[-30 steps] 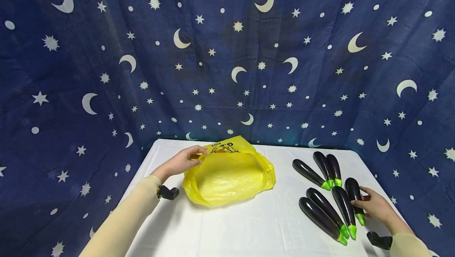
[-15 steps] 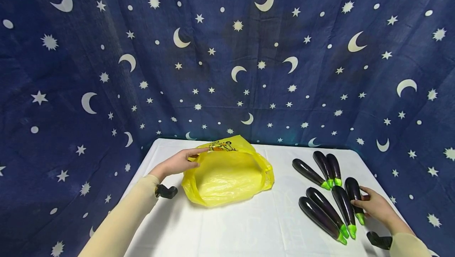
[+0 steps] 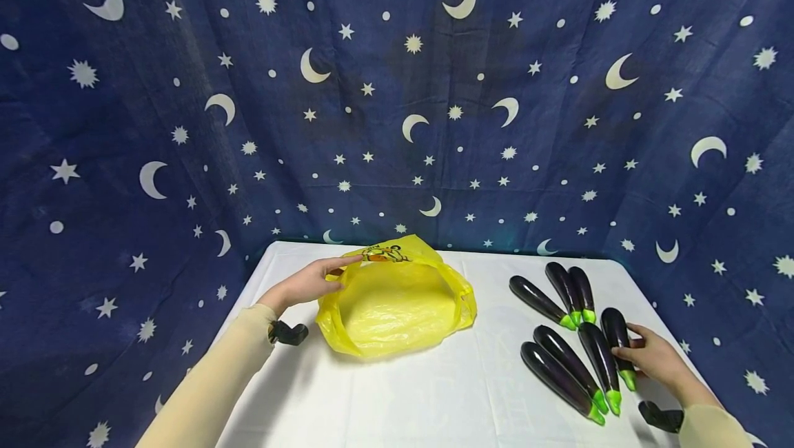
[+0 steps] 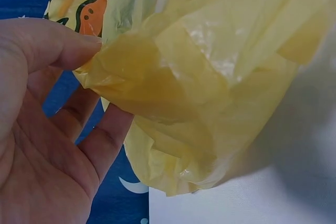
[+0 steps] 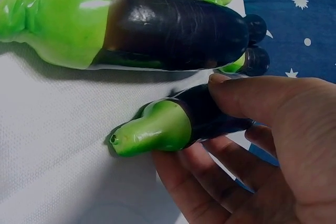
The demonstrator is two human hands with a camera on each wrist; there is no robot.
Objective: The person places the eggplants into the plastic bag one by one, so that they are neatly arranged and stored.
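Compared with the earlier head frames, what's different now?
The left hand has shifted slightly left, its index finger straighter, and the right side of the yellow plastic bag has drawn slightly left too; less of the bag's lettering shows. Nothing was newly taken hold of or let go. The right hand still grips the rightmost eggplant, and the other six eggplants lie as before.

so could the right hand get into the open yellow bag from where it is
Probably yes: the yellow bag gapes wide, and the left hand holds only its left edge. The right hand, gripping an eggplant, would have to pass over other eggplants lying low.
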